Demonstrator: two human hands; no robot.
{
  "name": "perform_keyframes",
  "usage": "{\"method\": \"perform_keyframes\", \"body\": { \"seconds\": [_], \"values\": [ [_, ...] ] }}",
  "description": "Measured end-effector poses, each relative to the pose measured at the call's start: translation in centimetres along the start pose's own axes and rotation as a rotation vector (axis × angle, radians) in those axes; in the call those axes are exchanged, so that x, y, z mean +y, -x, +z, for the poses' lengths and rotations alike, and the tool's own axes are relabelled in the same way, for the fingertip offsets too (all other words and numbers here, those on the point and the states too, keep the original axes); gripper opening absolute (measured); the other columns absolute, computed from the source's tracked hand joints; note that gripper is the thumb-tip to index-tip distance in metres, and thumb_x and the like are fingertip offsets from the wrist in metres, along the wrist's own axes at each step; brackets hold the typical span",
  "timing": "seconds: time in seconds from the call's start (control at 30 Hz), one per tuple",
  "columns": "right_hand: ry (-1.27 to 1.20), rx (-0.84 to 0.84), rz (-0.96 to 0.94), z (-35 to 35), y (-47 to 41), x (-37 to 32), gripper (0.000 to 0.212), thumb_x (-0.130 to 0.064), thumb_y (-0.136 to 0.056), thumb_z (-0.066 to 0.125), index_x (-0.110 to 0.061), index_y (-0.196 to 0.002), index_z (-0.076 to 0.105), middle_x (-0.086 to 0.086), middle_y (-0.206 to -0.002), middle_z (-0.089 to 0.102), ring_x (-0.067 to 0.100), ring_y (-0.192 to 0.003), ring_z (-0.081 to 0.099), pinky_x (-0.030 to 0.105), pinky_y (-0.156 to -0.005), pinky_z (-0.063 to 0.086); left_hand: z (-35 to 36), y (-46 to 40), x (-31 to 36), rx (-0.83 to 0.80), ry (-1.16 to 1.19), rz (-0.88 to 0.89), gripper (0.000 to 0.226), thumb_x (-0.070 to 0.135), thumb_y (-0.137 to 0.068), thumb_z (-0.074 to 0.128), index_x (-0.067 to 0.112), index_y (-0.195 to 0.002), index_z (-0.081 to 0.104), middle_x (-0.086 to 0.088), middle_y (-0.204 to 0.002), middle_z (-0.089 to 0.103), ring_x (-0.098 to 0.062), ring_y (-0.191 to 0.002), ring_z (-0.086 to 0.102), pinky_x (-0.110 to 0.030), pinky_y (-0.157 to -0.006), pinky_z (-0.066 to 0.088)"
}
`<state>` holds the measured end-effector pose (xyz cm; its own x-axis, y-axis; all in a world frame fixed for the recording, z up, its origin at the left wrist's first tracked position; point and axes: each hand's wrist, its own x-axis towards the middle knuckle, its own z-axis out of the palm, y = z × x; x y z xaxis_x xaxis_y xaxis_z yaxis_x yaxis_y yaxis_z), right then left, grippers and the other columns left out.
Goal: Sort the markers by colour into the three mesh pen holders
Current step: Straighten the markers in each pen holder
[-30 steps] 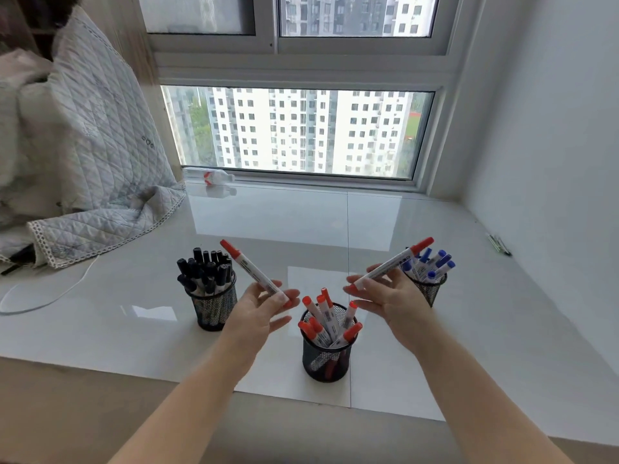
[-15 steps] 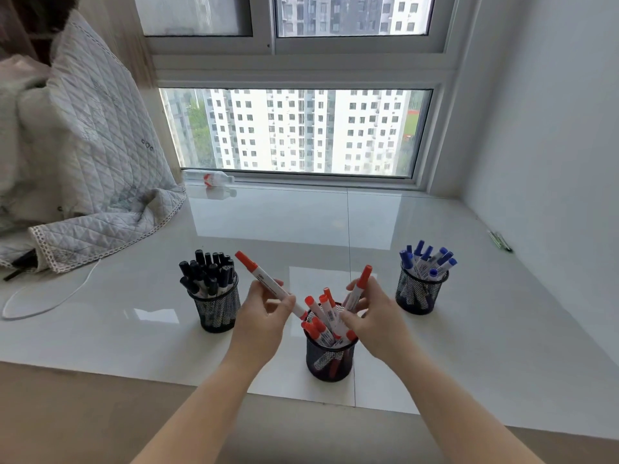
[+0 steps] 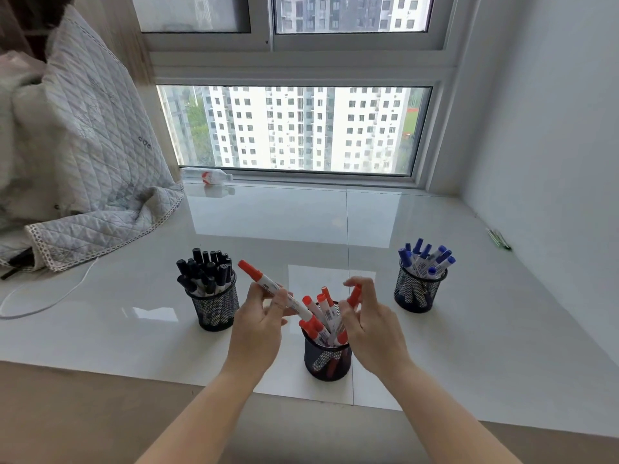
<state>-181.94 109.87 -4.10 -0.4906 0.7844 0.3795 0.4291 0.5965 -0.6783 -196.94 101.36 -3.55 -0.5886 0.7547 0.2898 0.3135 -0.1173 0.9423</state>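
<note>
Since a moment ago your right hand (image 3: 370, 324) has dropped its red marker (image 3: 353, 295) into the middle holder (image 3: 326, 361) near the desk's front edge, fingers loosening; left hand (image 3: 259, 324), clamped on another marker (image 3: 271, 288), should tip it upright first.

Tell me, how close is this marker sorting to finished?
Nearly done. Black markers and blue markers fill their own holders. The left hand holds a red marker angled toward the middle holder; the right hand is slotting another in. No loose markers are visible.
</note>
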Motion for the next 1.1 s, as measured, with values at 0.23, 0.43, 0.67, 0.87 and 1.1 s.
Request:
{"method": "perform_keyframes", "body": {
  "seconds": [0.23,0.43,0.67,0.87,1.1],
  "values": [
    [0.073,-0.039,0.010,0.0,0.2,-0.1,0.019,-0.025,-0.093,0.044,-0.021,-0.086,0.061,-0.012,-0.069,0.056,0.005,-0.060,0.050,0.012,-0.051,0.030,0.2,-0.1,0.7,0.093,-0.056,0.073,0.010,0.025,-0.089,0.057,0.035,-0.087,0.053,0.014,-0.080,0.065,0.007,-0.077,0.061,-0.028,-0.072,0.052],
    [0.004,-0.107,0.096,0.3,0.7,0.9,0.031,-0.025,-0.096,0.039,-0.020,-0.081,0.066,-0.012,-0.071,0.056,0.007,-0.068,0.053,0.023,-0.060,0.038,0.0,1.2,1.7,0.151,0.037,0.137,0.048,0.018,-0.084,0.064,0.050,-0.107,0.037,0.019,-0.091,0.067,0.001,-0.070,0.066,-0.007,-0.053,0.045],
    [-0.164,-0.005,0.184,-0.9,0.1,1.7,0.032,-0.025,-0.096,0.040,-0.023,-0.078,0.066,-0.004,-0.075,0.068,0.011,-0.076,0.062,0.027,-0.070,0.046,-0.2,2.2,1.3,0.109,-0.062,0.269,0.079,0.016,-0.077,0.070,0.058,-0.124,0.022,0.022,-0.099,0.063,-0.005,-0.065,0.069,-0.014,-0.056,0.051],
    [-0.204,0.102,0.210,-1.2,-0.3,2.4,0.025,-0.019,-0.095,0.045,-0.022,-0.080,0.066,-0.014,-0.077,0.066,0.002,-0.077,0.061,0.013,-0.066,0.043,1.2,2.5,0.7,0.049,-0.337,0.323,0.052,0.038,-0.081,0.061,0.046,-0.120,0.028,0.031,-0.089,0.057,0.004,-0.068,0.065,-0.017,-0.054,0.052],
    [-0.098,-0.028,0.293,-1.4,-2.0,3.2,0.018,-0.031,-0.092,0.051,-0.021,-0.105,0.058,-0.005,-0.091,0.055,0.009,-0.085,0.053,0.023,-0.071,0.040,2.0,3.1,-0.5,0.066,-0.493,0.485,0.021,0.037,-0.086,0.052,0.031,-0.105,0.045,0.010,-0.083,0.068,-0.006,-0.069,0.063,-0.017,-0.054,0.050]
  ]
}}
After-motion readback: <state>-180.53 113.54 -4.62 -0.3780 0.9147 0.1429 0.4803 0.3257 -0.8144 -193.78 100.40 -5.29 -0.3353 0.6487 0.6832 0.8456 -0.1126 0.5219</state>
